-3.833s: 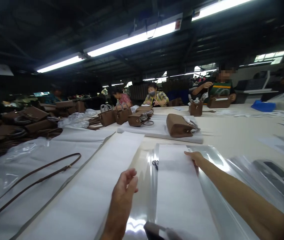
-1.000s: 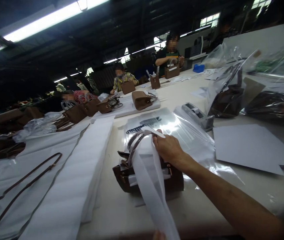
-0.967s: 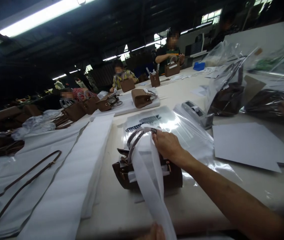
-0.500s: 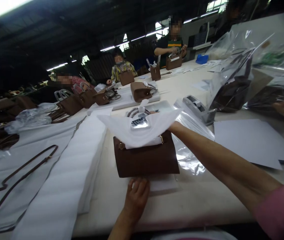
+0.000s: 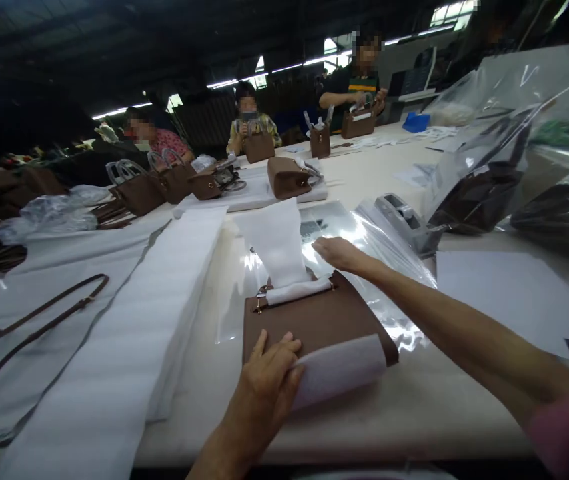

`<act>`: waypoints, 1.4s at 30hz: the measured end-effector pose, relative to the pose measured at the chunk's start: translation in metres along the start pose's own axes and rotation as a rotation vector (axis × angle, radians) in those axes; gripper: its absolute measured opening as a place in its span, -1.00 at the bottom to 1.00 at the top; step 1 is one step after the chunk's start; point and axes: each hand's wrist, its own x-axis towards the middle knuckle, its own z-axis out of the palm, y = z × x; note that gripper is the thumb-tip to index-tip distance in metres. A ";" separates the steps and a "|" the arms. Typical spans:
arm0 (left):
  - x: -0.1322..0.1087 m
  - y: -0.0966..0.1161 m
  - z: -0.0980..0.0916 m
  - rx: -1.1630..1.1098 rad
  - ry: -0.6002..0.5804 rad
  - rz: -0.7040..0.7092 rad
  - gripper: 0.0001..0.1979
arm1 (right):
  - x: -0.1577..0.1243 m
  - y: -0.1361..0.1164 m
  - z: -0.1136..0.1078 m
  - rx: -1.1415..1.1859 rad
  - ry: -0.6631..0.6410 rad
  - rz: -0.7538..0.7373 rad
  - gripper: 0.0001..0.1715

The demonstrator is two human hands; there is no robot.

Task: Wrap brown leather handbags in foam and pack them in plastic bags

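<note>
A brown handbag (image 5: 309,320) lies flat on the table in front of me. My left hand (image 5: 269,377) rests on its lower left part, fingers spread. Beside the thumb, a white sheet (image 5: 344,367) is folded over the bag's bottom edge. Another white sheet (image 5: 277,233) stretches away from the bag's top, hiding most of the handles, and a white wrap covers the handle base. My right hand (image 5: 339,255) is past the bag's upper right, above a clear plastic sleeve (image 5: 399,320), its fingers closed; anything in them is hidden.
A stack of white foam sheets (image 5: 129,313) lies left, with a brown strap (image 5: 49,320) beyond it. Several brown bags (image 5: 139,193) stand at the back, where co-workers sit. To the right are a tape dispenser (image 5: 404,217), white card (image 5: 499,293) and a plastic-wrapped bag (image 5: 479,193).
The handbag has gone from propped up to lying flat. My left hand moved from below its edge onto it. The white sheet over its top now extends away, and my right hand shows beyond it.
</note>
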 end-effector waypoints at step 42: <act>0.056 0.025 0.048 0.565 0.201 0.119 -0.82 | -0.135 0.007 0.066 0.261 0.538 -0.457 -0.63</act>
